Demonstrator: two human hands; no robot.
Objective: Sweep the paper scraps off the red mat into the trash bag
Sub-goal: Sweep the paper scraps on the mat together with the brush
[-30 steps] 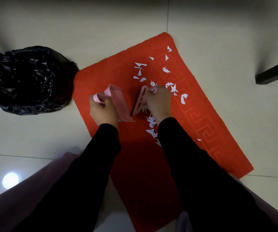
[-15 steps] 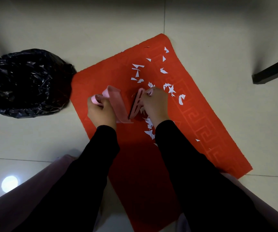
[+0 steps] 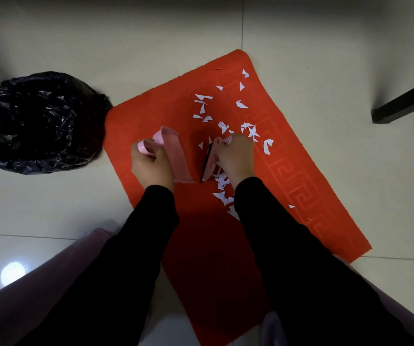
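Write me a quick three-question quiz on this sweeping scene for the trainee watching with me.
1. True or false: the left hand grips the pink plastic dustpan by its handle.
2. Relative to the red patterned floor mat, the crinkled black plastic trash bag sits: A on it; B on the pale tiled floor off its left edge; C beyond its far end.
3. Which tool does the right hand hold among the white paper scraps?
Key: 1 true. 2 B. 3 the small pink black-bristled hand brush.
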